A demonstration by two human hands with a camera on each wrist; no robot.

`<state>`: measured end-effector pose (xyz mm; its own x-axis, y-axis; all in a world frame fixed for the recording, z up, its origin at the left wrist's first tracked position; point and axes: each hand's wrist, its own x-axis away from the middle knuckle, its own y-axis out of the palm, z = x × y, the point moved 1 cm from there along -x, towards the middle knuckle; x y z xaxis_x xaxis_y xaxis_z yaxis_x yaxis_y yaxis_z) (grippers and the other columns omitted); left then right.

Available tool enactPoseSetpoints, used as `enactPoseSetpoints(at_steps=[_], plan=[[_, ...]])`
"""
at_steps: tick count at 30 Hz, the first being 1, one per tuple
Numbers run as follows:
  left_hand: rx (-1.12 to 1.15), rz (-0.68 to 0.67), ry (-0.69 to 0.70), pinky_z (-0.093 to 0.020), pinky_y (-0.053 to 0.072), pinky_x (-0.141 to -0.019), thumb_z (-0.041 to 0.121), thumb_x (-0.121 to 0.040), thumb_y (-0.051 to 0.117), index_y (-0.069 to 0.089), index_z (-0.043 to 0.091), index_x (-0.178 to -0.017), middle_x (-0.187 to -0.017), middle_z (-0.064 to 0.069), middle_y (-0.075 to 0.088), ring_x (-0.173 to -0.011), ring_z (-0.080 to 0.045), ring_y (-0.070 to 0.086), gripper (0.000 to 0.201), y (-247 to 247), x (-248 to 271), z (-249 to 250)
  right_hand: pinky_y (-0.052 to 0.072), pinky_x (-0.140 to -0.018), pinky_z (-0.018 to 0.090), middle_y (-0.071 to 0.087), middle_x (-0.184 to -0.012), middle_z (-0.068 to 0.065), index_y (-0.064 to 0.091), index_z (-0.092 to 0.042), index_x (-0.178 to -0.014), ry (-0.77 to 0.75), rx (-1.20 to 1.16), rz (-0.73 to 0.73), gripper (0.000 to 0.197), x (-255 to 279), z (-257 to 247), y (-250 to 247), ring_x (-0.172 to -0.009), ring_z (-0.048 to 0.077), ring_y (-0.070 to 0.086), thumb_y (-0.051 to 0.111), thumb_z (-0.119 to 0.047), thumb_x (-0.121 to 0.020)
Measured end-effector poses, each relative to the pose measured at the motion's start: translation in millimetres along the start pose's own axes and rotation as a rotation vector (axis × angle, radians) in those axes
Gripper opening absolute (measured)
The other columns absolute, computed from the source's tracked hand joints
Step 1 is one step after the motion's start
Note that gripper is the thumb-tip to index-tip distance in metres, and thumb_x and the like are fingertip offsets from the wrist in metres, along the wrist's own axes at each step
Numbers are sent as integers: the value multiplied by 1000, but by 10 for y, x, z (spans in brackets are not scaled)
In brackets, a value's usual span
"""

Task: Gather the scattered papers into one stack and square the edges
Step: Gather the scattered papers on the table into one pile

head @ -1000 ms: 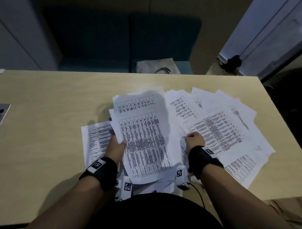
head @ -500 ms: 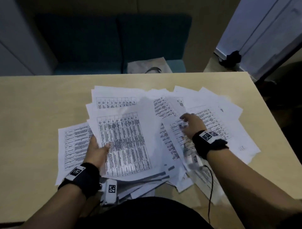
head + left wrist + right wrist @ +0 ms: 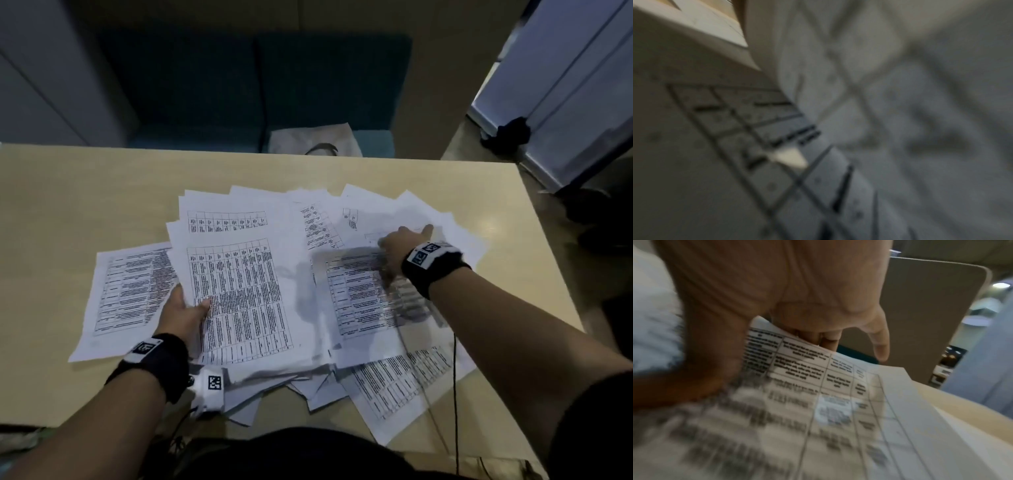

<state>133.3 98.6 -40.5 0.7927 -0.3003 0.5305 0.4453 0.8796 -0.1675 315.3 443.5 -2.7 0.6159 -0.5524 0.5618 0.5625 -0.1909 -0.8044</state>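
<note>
White printed papers (image 3: 404, 380) lie fanned across the beige table (image 3: 68, 205). My left hand (image 3: 191, 308) grips the left edge of a gathered stack (image 3: 239, 274), thumb on top of its table-printed top sheet. One separate sheet (image 3: 126, 291) lies flat left of that hand. My right hand (image 3: 394, 250) reaches over the right-hand fan and pinches a printed sheet (image 3: 356, 294), which is blurred and raised off the pile. In the right wrist view the thumb (image 3: 715, 353) and curled fingers hold that sheet (image 3: 797, 394). The left wrist view shows only blurred paper (image 3: 900, 113).
The table's right edge (image 3: 548, 257) runs close beside the fanned sheets. A teal sofa (image 3: 257, 85) with a pale bag (image 3: 311, 140) stands behind the far edge. A black cable (image 3: 455, 394) hangs from my right wrist over the near papers.
My right hand has moved farther out and to the right over the fan, taking a sheet up with it. The left hand keeps its hold on the stack.
</note>
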Motion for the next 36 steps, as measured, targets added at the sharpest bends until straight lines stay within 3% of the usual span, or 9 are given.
enactPoseSetpoints(at_steps=[5, 9, 12, 17, 19, 25, 30, 33, 36], plan=[[-77, 29, -12, -44, 14, -120, 6, -97, 58, 17, 18, -156, -165, -6, 17, -151, -25, 17, 73, -61, -108, -102, 44, -82, 36, 67, -94, 10, 60, -17, -81, 191, -349, 201, 4, 122, 573, -18, -83, 28, 59, 62, -17, -85], [-14, 24, -40, -49, 16, -119, 3, -96, 58, 21, 25, -154, -164, -3, 17, -150, -25, 20, 72, -11, -130, -110, 50, -76, 34, 64, -94, 16, 63, -3, -87, 451, -602, 23, 32, 233, 930, 346, -81, 29, 57, 77, -30, -76], [50, -9, -62, -49, 13, -120, -6, -97, 51, 17, 24, -156, -166, -4, 9, -150, -22, 20, 75, 123, -95, -34, 47, -89, 43, 50, -114, 17, 48, -6, -108, 613, -614, 60, 82, 360, 887, 554, -107, 34, 50, 84, -58, -56], [-1, -80, -73, -56, 10, -117, 1, -97, 55, 15, 22, -156, -166, -2, 11, -151, -28, 14, 75, 247, -140, -53, 46, -97, 51, 45, -128, 23, 31, -4, -130, 749, -881, 158, 124, 426, 782, 768, -121, 41, 46, 95, -49, -34], [-4, -116, -104, -59, 9, -117, 6, -93, 61, 12, 25, -156, -166, -1, 7, -151, -29, 11, 82, 205, -163, -66, 51, -91, 46, 54, -123, 24, 34, 1, -124, 736, -1027, 141, 114, 413, 773, 769, -112, 39, 55, 97, -39, -38], [-61, -139, -98, -55, 16, -118, 17, -90, 66, 9, 26, -158, -166, -4, 5, -151, -31, 15, 88, 153, -134, -67, 51, -53, 31, 65, -71, 15, 63, -9, -78, 652, -1094, 326, 13, 573, 774, 590, -61, 29, 62, 73, -16, -75], [-27, -158, -130, -54, 14, -118, 10, -96, 58, 6, 26, -158, -166, -5, -1, -151, -32, 14, 82, 168, -94, 6, 54, -65, 41, 66, -75, 18, 62, -8, -87, 568, -898, 714, 19, 994, 894, 18, -72, 36, 62, 69, -18, -72], [-37, -195, -132, -55, 18, -118, 11, -96, 58, 9, 31, -157, -166, -2, 2, -147, -30, 28, 81, 149, -82, 32, 56, -65, 32, 70, -82, 12, 65, -12, -97, 364, -1194, 1023, 24, 1361, 740, -487, -68, 18, 64, 71, -18, -74], [-104, -225, -119, -56, 24, -114, 14, -100, 53, 6, 30, -157, -165, 0, 7, -140, -29, 38, 76, 171, 13, 82, 47, -50, 22, 66, -64, -4, 64, -10, -96, 121, -1518, 1057, 22, 1534, 311, -780, -54, 6, 58, 71, -5, -76]])
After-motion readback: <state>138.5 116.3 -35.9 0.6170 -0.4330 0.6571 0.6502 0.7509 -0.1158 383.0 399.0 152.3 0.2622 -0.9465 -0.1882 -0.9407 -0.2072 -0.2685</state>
